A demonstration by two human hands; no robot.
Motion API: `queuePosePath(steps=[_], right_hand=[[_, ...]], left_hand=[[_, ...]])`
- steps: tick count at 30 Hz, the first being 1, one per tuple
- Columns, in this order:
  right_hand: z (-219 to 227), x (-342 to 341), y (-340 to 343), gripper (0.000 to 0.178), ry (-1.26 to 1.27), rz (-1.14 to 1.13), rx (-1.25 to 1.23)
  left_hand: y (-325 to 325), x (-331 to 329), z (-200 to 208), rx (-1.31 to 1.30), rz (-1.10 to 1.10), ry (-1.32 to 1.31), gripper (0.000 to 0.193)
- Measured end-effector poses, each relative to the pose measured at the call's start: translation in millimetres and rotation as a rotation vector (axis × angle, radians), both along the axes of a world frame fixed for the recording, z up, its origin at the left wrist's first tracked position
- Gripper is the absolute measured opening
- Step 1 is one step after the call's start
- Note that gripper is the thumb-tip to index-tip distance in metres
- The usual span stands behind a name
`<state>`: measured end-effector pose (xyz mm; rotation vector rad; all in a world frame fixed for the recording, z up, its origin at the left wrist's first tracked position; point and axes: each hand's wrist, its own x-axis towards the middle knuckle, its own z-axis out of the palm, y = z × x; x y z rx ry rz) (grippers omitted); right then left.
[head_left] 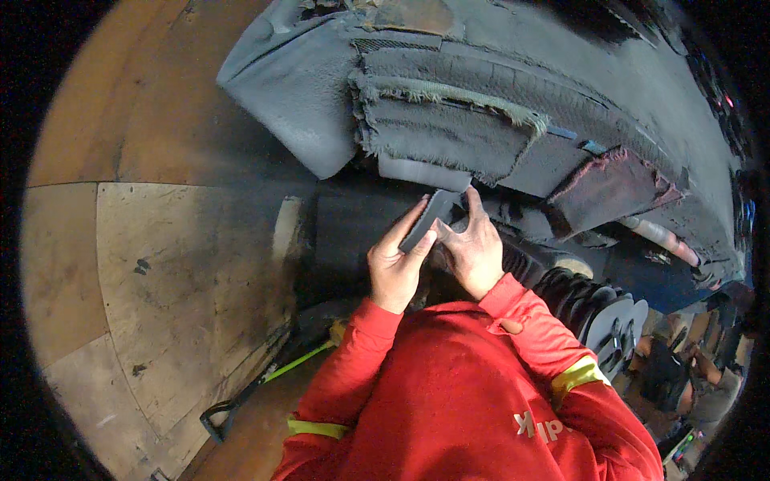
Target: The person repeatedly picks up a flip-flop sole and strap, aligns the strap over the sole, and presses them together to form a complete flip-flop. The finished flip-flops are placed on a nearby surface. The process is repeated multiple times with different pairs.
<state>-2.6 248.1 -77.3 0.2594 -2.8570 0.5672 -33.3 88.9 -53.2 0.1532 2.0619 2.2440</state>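
Note:
Between my two hands is a dark grey flip-flop (423, 224), tilted up on edge with its ridged side toward the left. My left hand (396, 263) closes on its left side, thumb on the near face. My right hand (475, 247) grips it from the right, the index finger stretched up toward its far end. That far end is up against or very near a pale, smooth roller-like part (423, 173) under the machine's edge; I cannot tell whether they touch. The fingers partly hide the flip-flop's inner face.
A dust-covered grey machine housing (497, 72) with ragged cloth flaps (449, 132) overhangs my hands. Several black flip-flops (601, 321) are stacked at the right. Wooden boards (184, 280) lie at the left, with a green-and-black stick-like thing (297, 365) near my left forearm.

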Motion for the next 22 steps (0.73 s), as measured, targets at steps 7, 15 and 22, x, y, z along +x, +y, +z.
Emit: queuePosePath(steps=[7,15,22], right_hand=[[-36.7,9.5,-3.4,0.065,-1.022,-0.452,-2.411],[-59.4,-68.1,-25.2,0.055,-1.044,0.073,-2.421],[-74.3,-32.6,-9.3,0.058,-1.055,-0.174,-2.387]], left_hand=[[-43.8,13.5,24.2,-0.231,-0.002,0.126,0.038],[-26.3,-29.6,78.6,-0.799,-0.041,0.429,0.030],[5.0,-42.4,55.5,-0.830,-0.208,0.083,0.032]])
